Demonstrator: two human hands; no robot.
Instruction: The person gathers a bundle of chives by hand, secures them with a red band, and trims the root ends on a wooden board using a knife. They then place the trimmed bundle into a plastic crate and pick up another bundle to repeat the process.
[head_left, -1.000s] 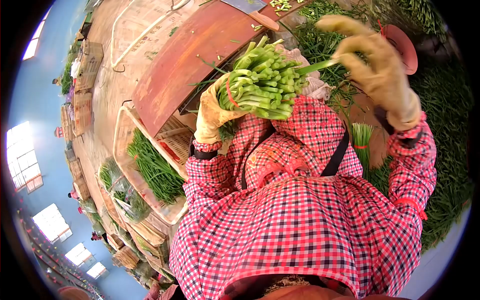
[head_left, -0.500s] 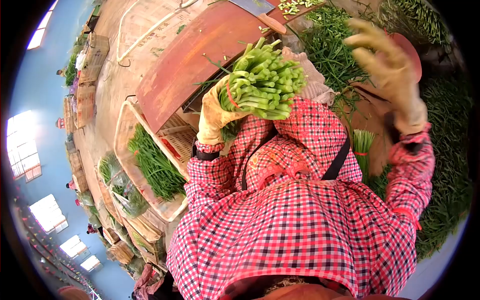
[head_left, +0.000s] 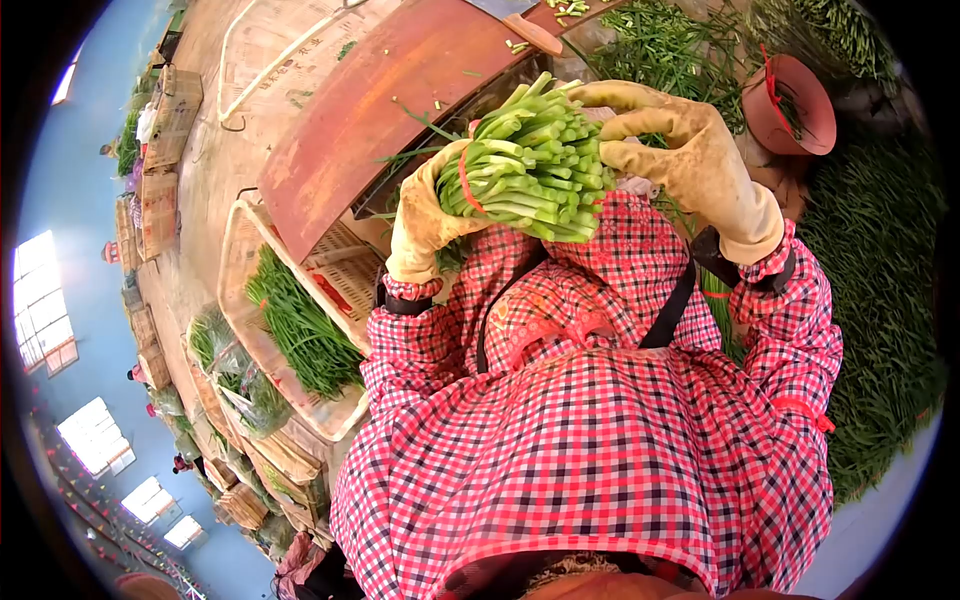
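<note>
My left hand (head_left: 420,222), in a soiled tan glove, is wrapped round a thick bunch of garlic chives (head_left: 545,175). A red rubber band (head_left: 466,186) circles the stalks near my left fingers, and the pale cut ends face right and up. My right hand (head_left: 705,165), gloved alike, is at the right side of these ends, with fingers and thumb apart and curved, fingertips right at the stalks. The bunch is held over my lap, and its leafy end is mostly hidden behind my left hand and sleeve.
A red-brown board (head_left: 370,110) lies ahead, with a wooden-handled knife (head_left: 533,33) at its far end. On the left, a crate (head_left: 235,290) holds green bunches (head_left: 305,325). To the right are a red container (head_left: 790,105) and a large heap of greens (head_left: 875,300).
My right hand has come in from the far right to the cut ends of the bunch, uncovering the red container. My left hand keeps its hold at nearly the same place.
</note>
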